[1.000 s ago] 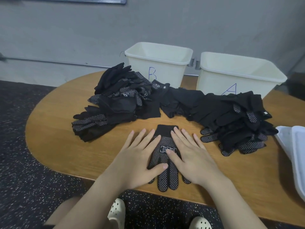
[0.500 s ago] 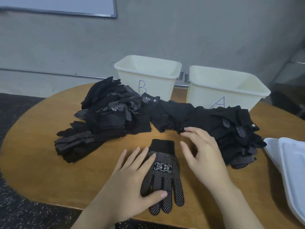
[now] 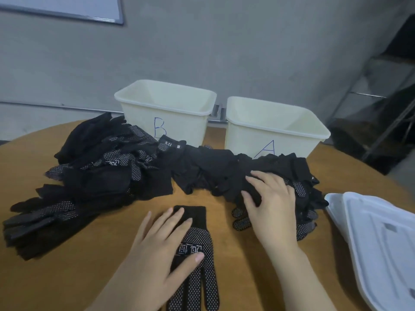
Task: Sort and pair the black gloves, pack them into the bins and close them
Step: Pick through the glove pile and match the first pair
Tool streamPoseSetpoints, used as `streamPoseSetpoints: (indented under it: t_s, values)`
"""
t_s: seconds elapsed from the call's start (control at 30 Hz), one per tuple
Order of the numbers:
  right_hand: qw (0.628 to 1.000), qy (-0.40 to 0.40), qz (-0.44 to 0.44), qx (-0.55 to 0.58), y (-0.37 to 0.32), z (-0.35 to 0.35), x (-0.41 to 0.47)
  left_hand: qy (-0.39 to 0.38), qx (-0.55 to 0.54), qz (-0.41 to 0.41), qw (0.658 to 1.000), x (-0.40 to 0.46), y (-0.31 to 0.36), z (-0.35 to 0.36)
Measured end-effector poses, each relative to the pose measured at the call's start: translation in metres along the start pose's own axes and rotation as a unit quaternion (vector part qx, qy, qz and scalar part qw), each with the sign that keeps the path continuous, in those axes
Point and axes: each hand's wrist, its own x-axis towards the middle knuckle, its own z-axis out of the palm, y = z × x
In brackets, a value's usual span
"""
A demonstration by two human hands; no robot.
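Note:
A black glove with white dots (image 3: 197, 268) lies flat on the wooden table (image 3: 67, 277), cuff pointing away from me. My left hand (image 3: 161, 250) rests on it with straight fingers. A long heap of black gloves runs across the table: a left pile (image 3: 101, 173), a plain middle part (image 3: 202, 169) and a right pile (image 3: 301, 171). My right hand (image 3: 271, 205) is on the right pile, fingers curled over a black glove and thumb tucked under it. Behind stand two open cream bins, bin B (image 3: 179, 129) and bin A (image 3: 292, 142).
White bin lids (image 3: 370, 243) lie stacked at the table's right edge. A grey wall rises behind the bins, and a dark metal rack (image 3: 377, 122) stands at the far right. The near table edge is close to my body.
My right hand has left the dotted glove and moved right and away onto the right pile, closing on a glove. The left hand stays on the dotted glove. My view has tilted up.

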Motion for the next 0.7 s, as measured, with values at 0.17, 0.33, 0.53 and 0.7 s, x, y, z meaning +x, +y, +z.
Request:
streamPoseSetpoints:
  t_s: [0.17,0.33,0.53,0.7]
  values:
    - [0.997,0.058,-0.006,0.056,0.003,0.002,0.001,0.008,-0.018,-0.003,1.0,0.002,0.005,-0.001]
    - [0.981,0.09,-0.017,0.171,-0.007,-0.008,-0.004,0.023,-0.044,0.008,0.999,0.002,0.01,-0.005]
    - [0.947,0.084,-0.05,0.306,-0.028,-0.032,-0.017,0.113,-0.199,0.013,0.973,-0.004,0.012,-0.006]
    - [0.928,0.023,-0.041,0.369,-0.047,-0.038,-0.025,0.181,-0.296,0.014,0.938,-0.007,0.012,-0.004]
